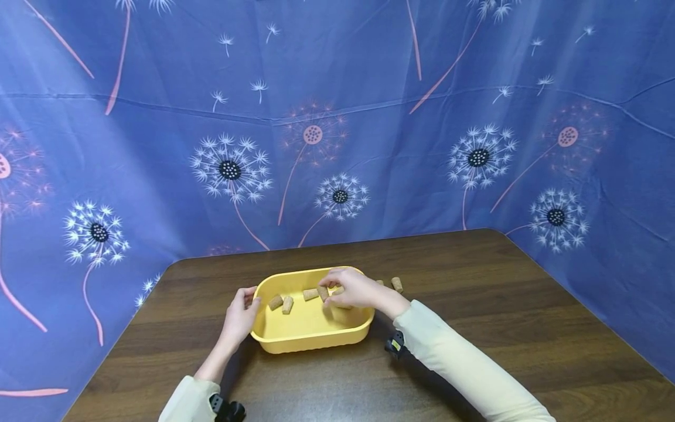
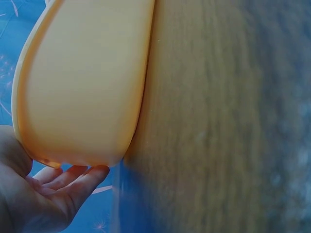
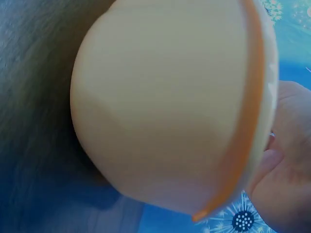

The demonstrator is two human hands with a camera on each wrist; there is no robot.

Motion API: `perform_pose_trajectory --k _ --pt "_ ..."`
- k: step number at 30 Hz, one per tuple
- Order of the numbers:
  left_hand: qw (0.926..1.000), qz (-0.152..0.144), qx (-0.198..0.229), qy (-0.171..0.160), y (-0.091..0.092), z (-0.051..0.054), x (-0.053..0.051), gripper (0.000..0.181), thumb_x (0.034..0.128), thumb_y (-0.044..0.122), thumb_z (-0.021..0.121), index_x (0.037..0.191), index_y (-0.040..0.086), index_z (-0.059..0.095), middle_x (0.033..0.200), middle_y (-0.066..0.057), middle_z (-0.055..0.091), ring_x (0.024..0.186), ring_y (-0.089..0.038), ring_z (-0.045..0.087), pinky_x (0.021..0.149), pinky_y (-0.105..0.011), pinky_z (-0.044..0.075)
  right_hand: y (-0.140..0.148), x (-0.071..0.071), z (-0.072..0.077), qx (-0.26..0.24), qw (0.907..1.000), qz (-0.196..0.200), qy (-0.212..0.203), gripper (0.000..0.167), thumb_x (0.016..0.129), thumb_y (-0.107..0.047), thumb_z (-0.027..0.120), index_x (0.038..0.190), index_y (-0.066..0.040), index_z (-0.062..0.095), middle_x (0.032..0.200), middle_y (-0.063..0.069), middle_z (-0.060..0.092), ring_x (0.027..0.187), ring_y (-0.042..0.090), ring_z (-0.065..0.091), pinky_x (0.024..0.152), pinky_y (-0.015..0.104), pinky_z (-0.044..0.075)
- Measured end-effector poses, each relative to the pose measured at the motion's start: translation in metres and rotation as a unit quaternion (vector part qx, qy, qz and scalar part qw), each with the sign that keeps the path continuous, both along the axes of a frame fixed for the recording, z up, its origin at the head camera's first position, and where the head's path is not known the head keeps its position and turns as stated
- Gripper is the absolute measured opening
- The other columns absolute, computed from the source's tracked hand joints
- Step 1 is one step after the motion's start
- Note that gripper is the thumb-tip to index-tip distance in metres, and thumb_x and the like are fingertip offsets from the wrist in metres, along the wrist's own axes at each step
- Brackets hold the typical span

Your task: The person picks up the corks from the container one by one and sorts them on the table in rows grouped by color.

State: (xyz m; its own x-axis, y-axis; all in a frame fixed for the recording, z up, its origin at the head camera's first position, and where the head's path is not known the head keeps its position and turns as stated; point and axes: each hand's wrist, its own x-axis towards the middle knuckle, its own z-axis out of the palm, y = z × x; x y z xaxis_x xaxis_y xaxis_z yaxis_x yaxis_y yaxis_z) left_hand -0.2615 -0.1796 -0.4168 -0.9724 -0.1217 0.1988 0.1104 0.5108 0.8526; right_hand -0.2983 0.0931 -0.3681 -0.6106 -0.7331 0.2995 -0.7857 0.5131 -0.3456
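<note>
while the left grip (image 1: pixel 241 313) rests at the yellow tray (image 1: pixel 313 339): the right grip (image 1: pixel 352 288) is over its inside, with a pinched cork (image 1: pixel 323 293) between thumb and fingers.
left grip: loosely parted, fingertips against the outer wall at the tray's left end; probably placed there to steady it. whether the thumb hooks over the rim, i cannot tell.
right grip: brought in to the cork's thickness, it comes over the tray's right side, likely because the near wall would block a lower approach. in the right wrist view that wall hides the fingertips.
pinched cork: right at the tips of the right grip, within the tray; whether it touches the floor, i cannot tell.
corks in the tray: two near the left end (image 1: pixel 275 302), and another (image 1: pixel 310 294) just beside the pinched one; more are partly covered by the right grip.
corks on the desk: one (image 1: pixel 396 285) beyond the right wrist, another mostly hidden behind it.
tray: flat on the desk (image 1: pixel 501 293), long side to the person, which seems to suit both arms.
</note>
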Motion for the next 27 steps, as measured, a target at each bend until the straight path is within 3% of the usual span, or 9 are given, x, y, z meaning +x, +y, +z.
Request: perform_pose_trajectory --k 6,12,20,27 --pt "1.0 -0.006 0.006 -0.001 0.0 0.0 -0.001 0.032 0.0952 0.004 0.045 0.124 -0.01 0.044 0.12 -0.03 0.055 0.112 -0.039 0.054 0.095 -0.047 0.044 0.011 -0.001 0.002 -0.011 0.9999 -0.003 -0.004 0.036 0.081 -0.018 0.072 0.112 0.0 0.065 0.104 0.006 0.065 0.097 0.021 0.062 0.086 0.032 0.051" --pt "0.9999 -0.01 0.009 -0.002 -0.002 0.0 -0.001 0.031 0.0956 0.004 0.045 0.124 -0.009 0.045 0.122 -0.031 0.054 0.114 -0.04 0.052 0.097 -0.049 0.043 0.019 0.0 0.002 -0.007 0.9998 -0.006 0.02 0.033 0.082 -0.018 0.072 0.11 -0.002 0.066 0.101 0.004 0.066 0.094 0.019 0.061 0.082 0.029 0.051" --pt "1.0 -0.007 0.006 0.002 -0.001 0.001 -0.001 0.032 0.0949 0.004 0.045 0.123 -0.01 0.045 0.121 -0.031 0.054 0.114 -0.041 0.052 0.097 -0.05 0.043 0.031 -0.001 0.005 -0.028 0.9993 -0.022 0.014 0.034 0.08 -0.017 0.074 0.11 -0.003 0.067 0.099 0.004 0.066 0.095 0.021 0.064 0.085 0.03 0.052" --pt "1.0 -0.003 0.002 0.002 -0.001 0.0 -0.001 0.031 0.0947 0.004 0.046 0.123 -0.01 0.045 0.119 -0.03 0.055 0.112 -0.04 0.053 0.095 -0.049 0.044 0.045 -0.001 0.012 -0.036 0.9986 -0.035 0.018 0.035 0.08 -0.017 0.074 0.111 -0.002 0.067 0.096 0.005 0.066 0.089 0.022 0.064 0.077 0.034 0.054"
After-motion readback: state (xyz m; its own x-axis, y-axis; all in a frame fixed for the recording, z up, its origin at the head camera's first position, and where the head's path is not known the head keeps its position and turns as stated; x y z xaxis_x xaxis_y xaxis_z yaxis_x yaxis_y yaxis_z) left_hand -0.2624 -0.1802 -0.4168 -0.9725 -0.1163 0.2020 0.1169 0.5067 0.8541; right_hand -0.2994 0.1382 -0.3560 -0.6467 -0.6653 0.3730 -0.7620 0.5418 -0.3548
